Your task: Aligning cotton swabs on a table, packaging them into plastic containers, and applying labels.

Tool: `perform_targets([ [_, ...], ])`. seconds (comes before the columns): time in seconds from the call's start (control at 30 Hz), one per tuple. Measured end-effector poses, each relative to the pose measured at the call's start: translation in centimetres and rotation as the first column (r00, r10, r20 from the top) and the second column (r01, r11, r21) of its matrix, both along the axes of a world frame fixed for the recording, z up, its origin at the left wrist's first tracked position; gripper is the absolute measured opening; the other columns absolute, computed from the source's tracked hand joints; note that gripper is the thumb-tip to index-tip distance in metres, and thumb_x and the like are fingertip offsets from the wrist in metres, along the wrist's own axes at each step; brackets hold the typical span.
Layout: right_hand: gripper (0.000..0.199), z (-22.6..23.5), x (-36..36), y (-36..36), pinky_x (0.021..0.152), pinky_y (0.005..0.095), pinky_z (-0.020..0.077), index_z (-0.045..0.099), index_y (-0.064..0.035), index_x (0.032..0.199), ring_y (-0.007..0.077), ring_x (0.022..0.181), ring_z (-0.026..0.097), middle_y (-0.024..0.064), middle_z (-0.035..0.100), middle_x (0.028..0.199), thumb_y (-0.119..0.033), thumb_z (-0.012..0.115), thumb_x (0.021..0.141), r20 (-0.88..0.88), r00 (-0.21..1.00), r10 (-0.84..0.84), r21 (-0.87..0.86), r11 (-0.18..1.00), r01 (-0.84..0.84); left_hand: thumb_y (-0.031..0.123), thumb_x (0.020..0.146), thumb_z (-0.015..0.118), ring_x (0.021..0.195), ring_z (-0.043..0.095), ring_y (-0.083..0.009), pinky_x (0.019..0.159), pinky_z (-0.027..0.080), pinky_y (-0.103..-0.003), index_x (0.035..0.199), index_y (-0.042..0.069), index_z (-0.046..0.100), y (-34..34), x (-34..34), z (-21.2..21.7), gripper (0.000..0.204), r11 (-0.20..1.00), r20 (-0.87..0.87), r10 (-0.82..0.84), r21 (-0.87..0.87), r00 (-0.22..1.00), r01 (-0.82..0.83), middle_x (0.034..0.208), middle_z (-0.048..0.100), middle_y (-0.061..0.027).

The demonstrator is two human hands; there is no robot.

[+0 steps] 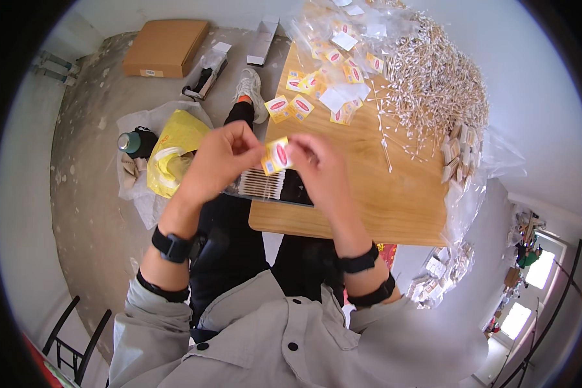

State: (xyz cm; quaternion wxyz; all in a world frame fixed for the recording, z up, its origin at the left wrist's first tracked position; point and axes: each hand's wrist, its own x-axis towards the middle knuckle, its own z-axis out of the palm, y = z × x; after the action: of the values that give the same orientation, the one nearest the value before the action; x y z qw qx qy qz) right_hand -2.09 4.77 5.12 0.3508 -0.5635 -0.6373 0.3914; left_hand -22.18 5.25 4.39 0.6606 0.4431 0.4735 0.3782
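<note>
Between my two hands is a small yellow and white printed card [276, 156] with a red oval. My left hand [223, 155] pinches its left edge. The fingers of my right hand [315, 161] close on its right edge. Just below the card, a row of cotton swabs [262, 185] lies side by side in a dark shallow tray [296, 194] at the table's near left edge. More of the same yellow cards [301, 107] lie scattered on the wooden table [381, 200] beyond my hands.
A large heap of loose cotton swabs [433, 77] covers the table's far right, with bundled packs [459, 155] beside it. Clear plastic bags [375, 22] lie at the back. On the floor at left are a yellow bag [181, 139], a green-capped bottle [129, 142] and a cardboard box [165, 48].
</note>
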Motion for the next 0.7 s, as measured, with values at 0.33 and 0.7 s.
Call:
perform_targets([
  [0.33, 0.015, -0.7, 1.6, -6.0, 0.067, 0.0214, 0.0457, 0.065, -0.0023, 0.099, 0.0047, 0.074, 0.055, -0.0013, 0.063, 0.085, -0.015, 0.066, 0.091, -0.318, 0.947, -0.041, -0.397, 0.913, -0.094, 0.006, 0.087, 0.068, 0.071, 0.054, -0.0024, 0.065, 0.046, -0.019, 0.091, 0.001, 0.058, -7.5, 2.6, 0.2, 0.012, 0.994, -0.08, 0.105, 0.037, 0.991, -0.103, 0.078, 0.061, 0.0009],
  [0.7, 0.029, -2.8, 0.8, -7.8, 0.063, 0.0238, 0.0492, 0.052, 0.0, 0.119, 0.012, 0.068, 0.066, 0.0097, 0.067, 0.082, -0.01, 0.061, 0.092, -0.043, 0.947, -0.319, -0.336, 0.897, 0.287, 0.023, 0.085, 0.075, 0.083, 0.056, -0.01, 0.073, 0.044, -0.022, 0.115, -0.002, 0.054, -6.9, 0.0, -7.4, 0.044, 0.78, -0.109, 0.624, 0.039, 0.773, -0.624, 0.1, 0.061, -0.0042],
])
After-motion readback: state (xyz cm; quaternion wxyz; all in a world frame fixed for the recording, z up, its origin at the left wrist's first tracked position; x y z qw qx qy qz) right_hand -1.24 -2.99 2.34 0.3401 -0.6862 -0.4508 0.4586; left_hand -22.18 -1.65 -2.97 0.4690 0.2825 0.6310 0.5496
